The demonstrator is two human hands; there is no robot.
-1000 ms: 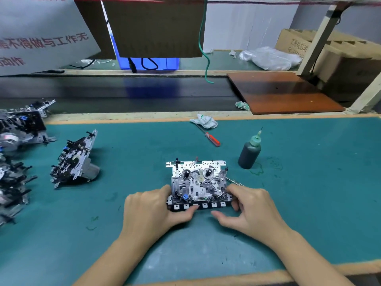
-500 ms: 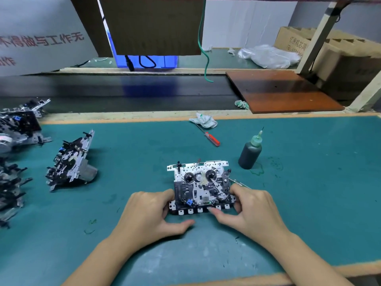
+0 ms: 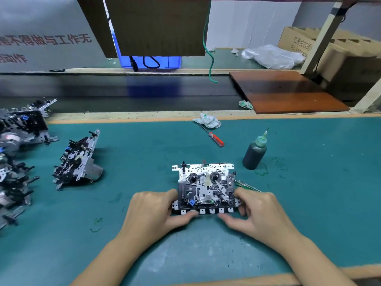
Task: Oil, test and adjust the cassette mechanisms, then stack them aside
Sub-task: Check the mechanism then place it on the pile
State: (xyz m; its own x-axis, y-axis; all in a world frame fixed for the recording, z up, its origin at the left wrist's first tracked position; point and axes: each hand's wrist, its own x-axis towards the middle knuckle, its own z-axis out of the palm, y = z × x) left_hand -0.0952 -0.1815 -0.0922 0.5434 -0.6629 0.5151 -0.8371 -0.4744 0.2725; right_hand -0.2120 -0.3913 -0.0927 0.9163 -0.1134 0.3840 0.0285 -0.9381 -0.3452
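A cassette mechanism lies flat on the green mat, its row of white-tipped keys facing me. My left hand grips its left side, thumb lying under the keys. My right hand grips the right side, its thumb blurred just below the key row. A dark oil bottle with a green needle nozzle stands upright to the right of the mechanism. One more mechanism stands tilted on its motor at the left, and a pile of several mechanisms lies at the far left edge.
A red-handled screwdriver lies behind the mechanism beside a crumpled cloth. A thin green-handled tool lies by my right hand. A brown board sits on the dark conveyor belt beyond the mat.
The mechanism has shifted slightly nearer and to the right. My left thumb has swung back under the key row and my right thumb is moving along the keys.
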